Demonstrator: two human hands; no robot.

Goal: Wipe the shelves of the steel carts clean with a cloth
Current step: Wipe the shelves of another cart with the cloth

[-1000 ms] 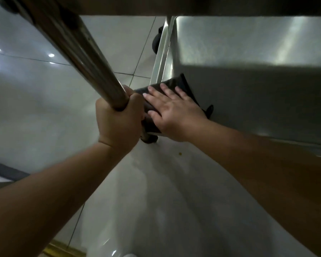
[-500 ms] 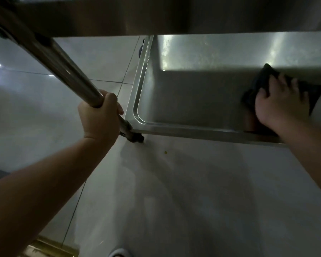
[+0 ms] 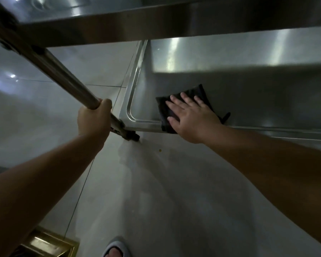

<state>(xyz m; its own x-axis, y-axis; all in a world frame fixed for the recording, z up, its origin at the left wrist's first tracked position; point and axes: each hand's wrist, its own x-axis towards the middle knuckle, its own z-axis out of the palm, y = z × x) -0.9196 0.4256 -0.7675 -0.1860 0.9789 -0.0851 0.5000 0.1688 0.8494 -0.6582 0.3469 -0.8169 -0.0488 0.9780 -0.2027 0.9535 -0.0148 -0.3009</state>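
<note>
Pressing: my right hand [image 3: 191, 117] lies flat on the cloth [image 3: 183, 106], fingers straight and slightly spread, palm down, nothing curled round the fabric.
Cloth: dark and folded, it sits on the lower shelf [image 3: 258, 101] near the front left corner; its near edge hangs over the front rim, and a small tab sticks out to the right of my wrist.
Left grip: my left hand [image 3: 94, 120] is wrapped tight round the post [image 3: 63, 78], fingers and thumb curled about the tube just above where it meets the shelf corner.
Post: a round steel tube, running from the upper left down to the corner bracket; it looks tilted in this wide view.
Lower shelf: a steel tray with a raised, rounded lip; the far half is lit and streaked with bright reflections, while the near half, where the cloth lies, is in shadow.
Upper shelf [image 3: 174, 25]: its underside and front edge cross the top of the view, above both my hands.
Caster [image 3: 132, 137]: a dark wheel under the corner, just below my left hand, touching the floor.
Floor [image 3: 156, 191]: pale glossy tiles with thin dark joints; I see a small yellow speck [image 3: 160, 150] just in front of the shelf rim.
Foot: a grey slipper [image 3: 115, 247] shows at the bottom edge.
Corner: a shiny gold object [image 3: 44, 243] sits at lower left; I cannot tell what it is.
</note>
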